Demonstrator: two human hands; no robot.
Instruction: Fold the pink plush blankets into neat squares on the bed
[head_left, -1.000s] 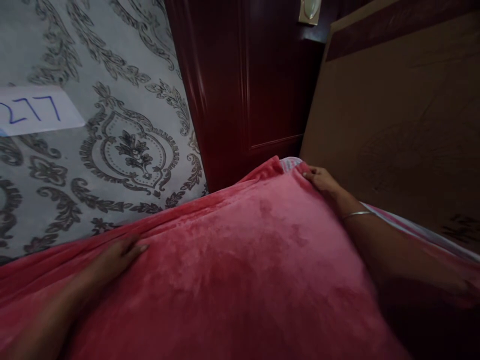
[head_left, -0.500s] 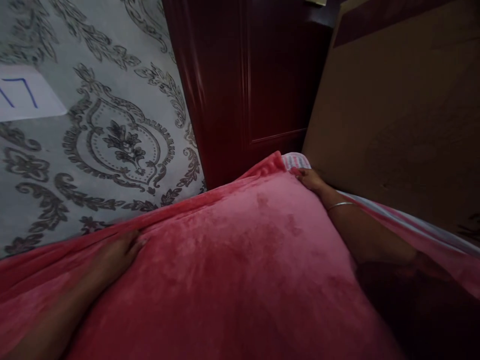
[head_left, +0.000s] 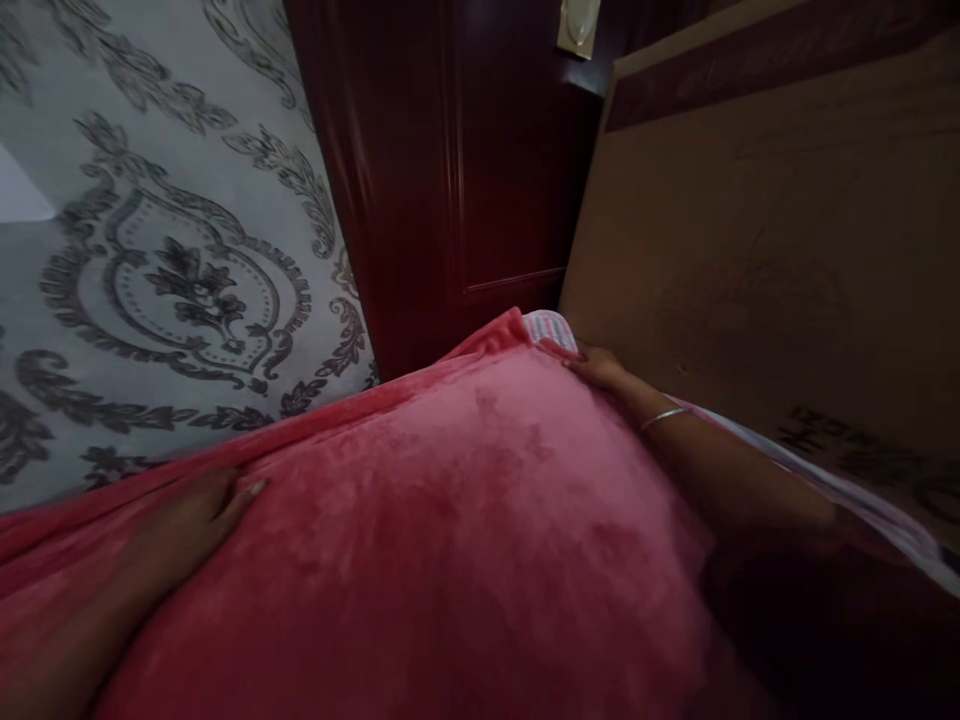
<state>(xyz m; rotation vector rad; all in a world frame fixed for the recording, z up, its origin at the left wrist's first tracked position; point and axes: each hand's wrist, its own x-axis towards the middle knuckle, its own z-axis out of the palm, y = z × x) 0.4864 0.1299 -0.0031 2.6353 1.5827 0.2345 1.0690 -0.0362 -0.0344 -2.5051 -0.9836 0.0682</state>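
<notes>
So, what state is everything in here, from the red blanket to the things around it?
Red blanket: spread out, folded along the wallpaper side.
Striped cloth: mostly covered, peeking out at the far corner.
Left hand: lying on the blanket; grip unclear.
Right hand: at the blanket's far corner; grip unclear.
Bangle: worn on the right wrist.
Cardboard: standing up.
White paper: cut off by the picture's edge.

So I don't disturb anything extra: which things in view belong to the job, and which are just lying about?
In use:
red blanket, under the left hand, right hand at its corner
striped fabric by that corner

Just about:
large cardboard piece
dark red panel
patterned wall
white sheet, partly shown
</notes>
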